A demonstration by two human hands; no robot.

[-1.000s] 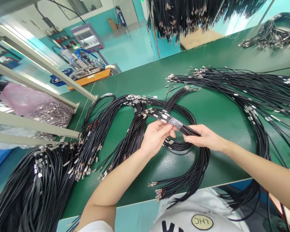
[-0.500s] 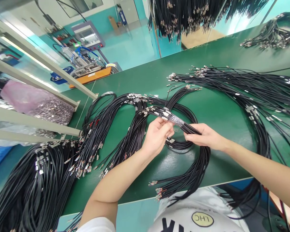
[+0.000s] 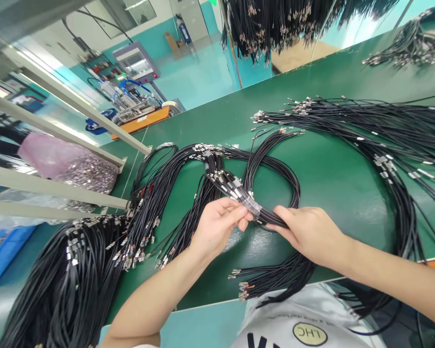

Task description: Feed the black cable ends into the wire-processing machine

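A bundle of black cables with metal ends and white labels slants up to the left between my hands. Clear plastic tape is wrapped round it just below the labels. My right hand is closed round the bundle to the right of the tape. With thumb and fingers pinched together, my left hand is at the tape's lower left edge; what lies inside the pinch is hidden. The bundle's other part curves below my right hand, its stripped ends pointing left near the table's front edge.
Coiled cables lie behind my hands on the green table. More cable bundles lie to the left, some hanging over the edge. Long cables spread at right. Rack posts stand at left beside a pink bag.
The bundle's labelled end has turned and dipped toward the lower left. My right hand has rolled over so its back faces up, and my left hand has moved down and left. The view has shifted slightly.
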